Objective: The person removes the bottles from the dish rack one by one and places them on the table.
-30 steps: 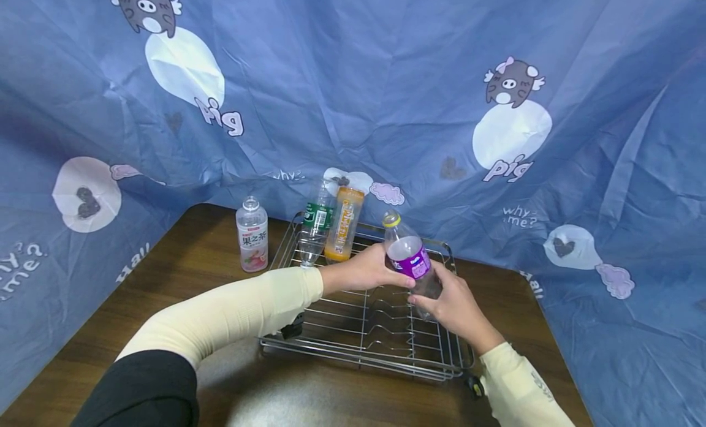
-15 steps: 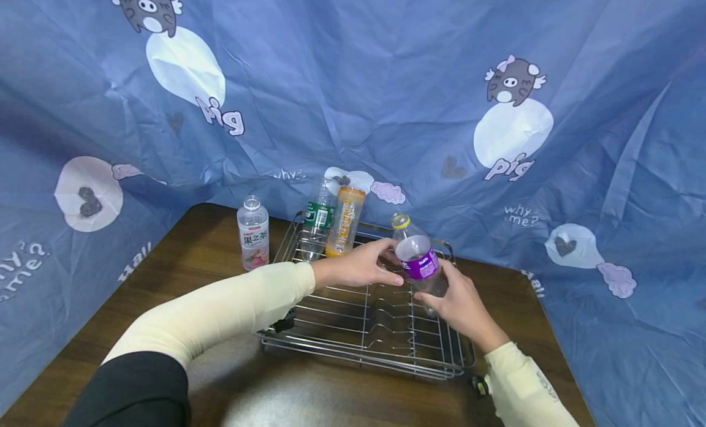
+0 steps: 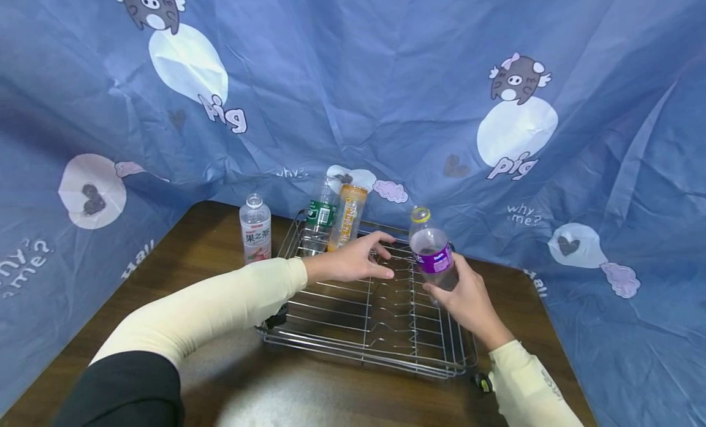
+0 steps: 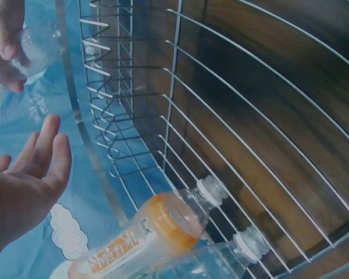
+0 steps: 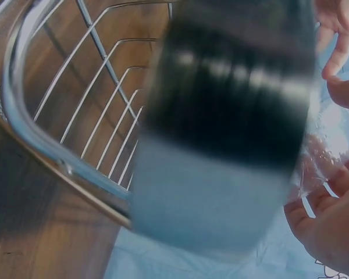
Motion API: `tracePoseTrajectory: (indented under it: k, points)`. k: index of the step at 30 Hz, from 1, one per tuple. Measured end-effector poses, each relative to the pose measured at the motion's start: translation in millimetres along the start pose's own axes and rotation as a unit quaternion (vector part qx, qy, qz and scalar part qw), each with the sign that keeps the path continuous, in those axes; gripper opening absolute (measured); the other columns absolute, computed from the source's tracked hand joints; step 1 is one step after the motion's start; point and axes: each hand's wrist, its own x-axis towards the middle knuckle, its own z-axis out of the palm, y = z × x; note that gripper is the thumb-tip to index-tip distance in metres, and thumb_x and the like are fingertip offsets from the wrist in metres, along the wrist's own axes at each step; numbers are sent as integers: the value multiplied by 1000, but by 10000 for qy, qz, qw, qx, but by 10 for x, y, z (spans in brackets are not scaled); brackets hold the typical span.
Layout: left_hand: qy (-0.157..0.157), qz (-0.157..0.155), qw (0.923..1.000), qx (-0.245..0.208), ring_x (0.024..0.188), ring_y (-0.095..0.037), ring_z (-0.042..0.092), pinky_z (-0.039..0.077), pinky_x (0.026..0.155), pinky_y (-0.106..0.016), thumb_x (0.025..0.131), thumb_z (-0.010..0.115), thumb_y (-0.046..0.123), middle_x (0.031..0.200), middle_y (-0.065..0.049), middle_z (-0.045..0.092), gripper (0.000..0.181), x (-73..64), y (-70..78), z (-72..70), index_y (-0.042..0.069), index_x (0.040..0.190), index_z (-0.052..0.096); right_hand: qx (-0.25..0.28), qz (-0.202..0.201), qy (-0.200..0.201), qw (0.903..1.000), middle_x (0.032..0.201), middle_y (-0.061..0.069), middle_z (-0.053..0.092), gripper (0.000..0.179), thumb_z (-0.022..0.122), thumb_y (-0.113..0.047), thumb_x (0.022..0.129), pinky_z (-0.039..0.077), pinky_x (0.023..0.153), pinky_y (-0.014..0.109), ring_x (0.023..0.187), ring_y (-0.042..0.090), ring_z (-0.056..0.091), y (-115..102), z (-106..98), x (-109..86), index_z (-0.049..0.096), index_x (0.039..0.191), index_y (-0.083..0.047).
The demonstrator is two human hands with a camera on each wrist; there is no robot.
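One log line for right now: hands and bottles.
left hand: empty; right hand: holds purple-label bottle; rack: orange-label bottle, green-label bottle; beside rack: pink-label bottle

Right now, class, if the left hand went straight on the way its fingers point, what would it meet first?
In the head view, the left hand points toward the purple-labelled bottle in the right hand: probably that first, though depth is unclear.

Room was left between the left hand (image 3: 353,260) and the purple-labelled bottle (image 3: 433,256), above the wire rack (image 5: 14,93). Its rear left was blocked by the orange-ended bottle (image 3: 350,215) and the green-labelled bottle (image 3: 322,214).
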Motion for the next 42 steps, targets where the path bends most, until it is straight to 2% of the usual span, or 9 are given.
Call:
tracePoseTrajectory:
  k: [11,16,24,32,42]
  points:
    - [174,-5,9998,41,105,-27,68,57,88,-33,93,76,20,128,-11,63,72,-32,-33,-71,9,152,37,102,174,492,9986,115,23,66,70,90,-10,75,51,88,53,102,40,63,45,-34,-10,51,132,2]
    - [194,-46,9997,-104,106,-25,68,56,91,-33,93,75,19,126,-9,62,71,-58,-74,-112,11,152,36,78,164,851,9962,117,24,65,70,91,-9,73,49,92,57,106,43,62,71,-43,-11,52,131,3]
    - [217,-50,9997,-110,106,-27,69,56,93,-35,93,75,19,125,-11,62,71,-102,-118,-163,9,152,36,32,-9,1366,9906,120,23,57,67,91,-5,70,43,98,53,112,41,55,127,-72,-4,56,126,5]
    - [289,24,9996,-35,104,-28,70,56,93,-35,92,75,14,122,-14,65,70,-108,-149,-182,6,151,37,180,445,1469,9880,125,22,54,64,88,-4,73,41,101,53,116,39,52,163,-119,-18,56,128,5]
    - [318,-12,9994,156,103,-26,70,56,93,-36,92,76,16,118,-12,67,72,-125,-164,-186,6,151,37,196,639,1821,9810,118,23,51,59,87,-6,73,40,95,52,112,41,49,186,-177,-34,57,123,7]
